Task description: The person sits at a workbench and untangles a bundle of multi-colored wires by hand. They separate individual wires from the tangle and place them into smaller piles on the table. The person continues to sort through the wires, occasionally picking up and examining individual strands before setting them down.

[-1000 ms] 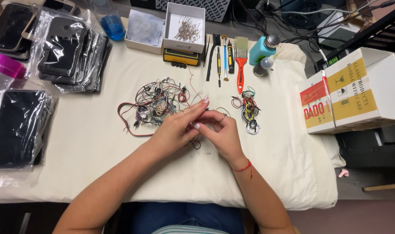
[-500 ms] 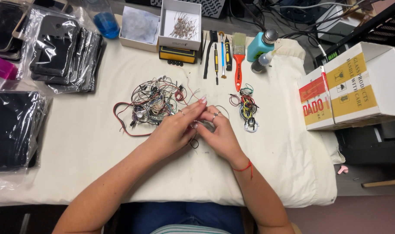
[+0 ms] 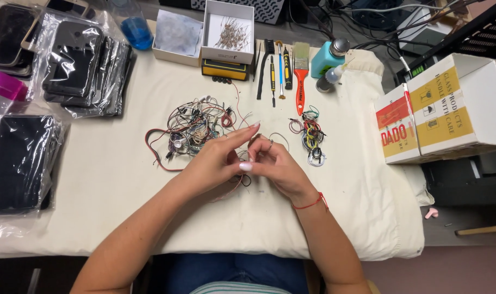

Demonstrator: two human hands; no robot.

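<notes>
- A desk covered in a cream cloth (image 3: 122,185) is seen from above, with a large tangled pile of thin multicoloured wires (image 3: 190,128) near its middle.
- The left hand (image 3: 218,160) lies just in front of that pile, its fingers (image 3: 242,133) stretched out long and close together, the thumb tip touching the right hand.
- The right hand (image 3: 278,166) sits just right of the left, fingers curled in narrow; what they pinch cannot be made out.
- A thin red-brown wire (image 3: 231,190) loops on the cloth under both hands.
- Right of the pile lies a smaller bundle of coloured wires (image 3: 311,136).
- Behind the pile stand a red-handled flat brush (image 3: 300,76) and an open white cardboard box of small parts (image 3: 229,30).
</notes>
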